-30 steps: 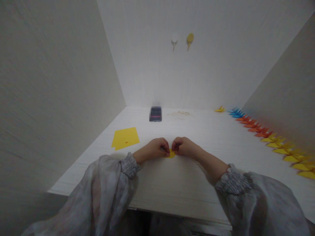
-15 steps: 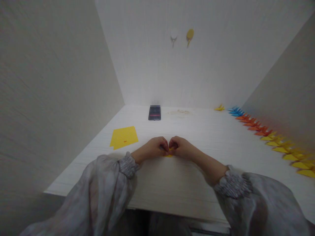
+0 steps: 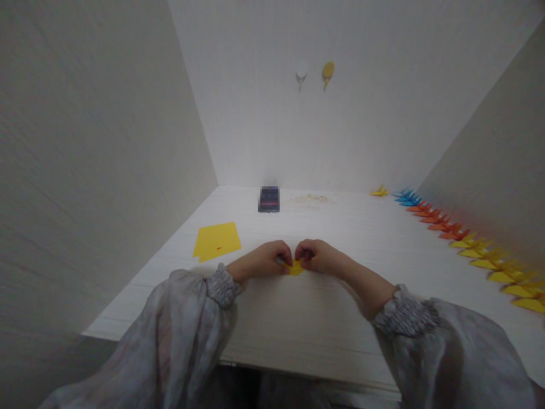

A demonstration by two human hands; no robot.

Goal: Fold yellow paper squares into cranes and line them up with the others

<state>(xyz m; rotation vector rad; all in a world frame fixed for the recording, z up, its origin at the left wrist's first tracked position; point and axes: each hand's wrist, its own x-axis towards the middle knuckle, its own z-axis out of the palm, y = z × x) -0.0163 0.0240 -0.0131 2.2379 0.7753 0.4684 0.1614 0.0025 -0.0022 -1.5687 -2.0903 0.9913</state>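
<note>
A small folded yellow paper piece lies on the white table between my two hands. My left hand has its fingers curled and pinches the piece's left side. On the right side, my right hand is curled too and pinches the same piece. The hands almost touch above it, and most of the paper is hidden under the fingers. Loose grey sleeves cover both forearms.
A flat stack of yellow paper sheets lies to the left. A dark small device stands at the back. Several folded paper figures, blue, orange and yellow, line the right wall. Two wall hooks hang above.
The hands closed together over the paper half a second ago, then parted slightly, so a little more of the yellow piece shows now. The view shifted a little.
</note>
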